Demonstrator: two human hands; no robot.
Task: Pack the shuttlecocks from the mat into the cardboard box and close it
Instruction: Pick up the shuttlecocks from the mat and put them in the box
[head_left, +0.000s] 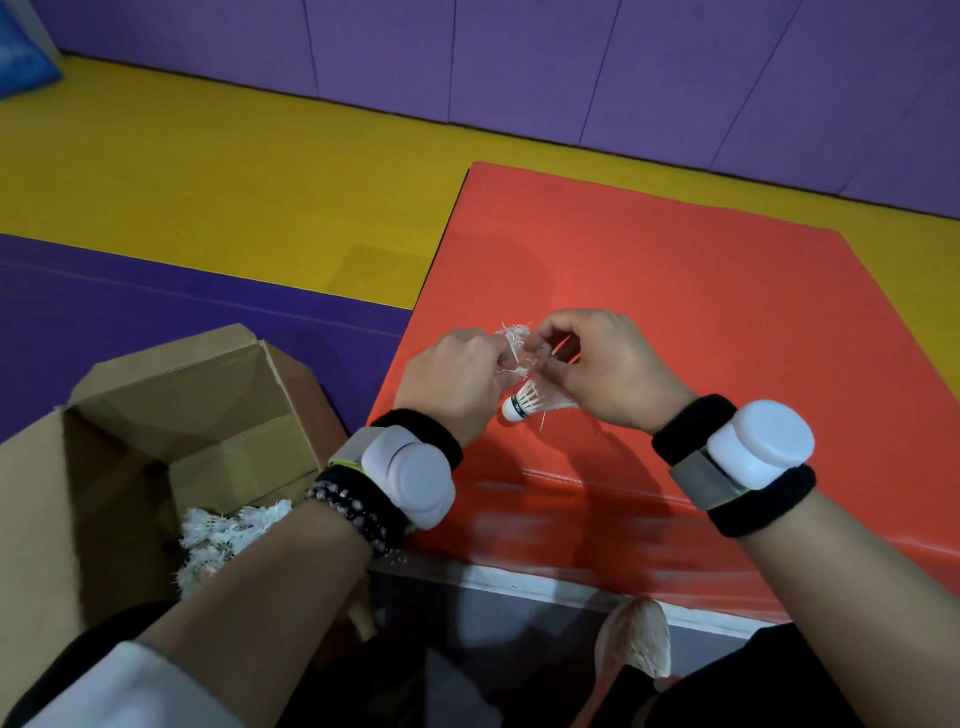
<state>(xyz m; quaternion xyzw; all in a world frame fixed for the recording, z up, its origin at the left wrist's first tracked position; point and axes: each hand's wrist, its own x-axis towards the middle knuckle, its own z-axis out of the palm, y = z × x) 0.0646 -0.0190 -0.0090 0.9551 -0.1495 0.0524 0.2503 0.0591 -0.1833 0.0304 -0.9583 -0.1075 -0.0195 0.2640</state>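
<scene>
Both my hands meet above the red mat (701, 291). My left hand (457, 374) pinches the frayed white feathers of a shuttlecock (514, 338). My right hand (602, 364) curls round the feathers of a second shuttlecock (524, 404), whose white cork with a green band points down and left. The two shuttlecocks touch between my fingers. At the lower left stands the open cardboard box (104, 415); several worn white shuttlecocks (223, 530) lie on its bottom, partly hidden by my left forearm.
The box flaps stand open, one (47, 519) spread toward me. Purple (156, 296) and yellow (208, 171) floor mats lie behind the box. A purple padded wall (623, 67) closes the far side. My knees and a pale bag (639, 639) are at the bottom.
</scene>
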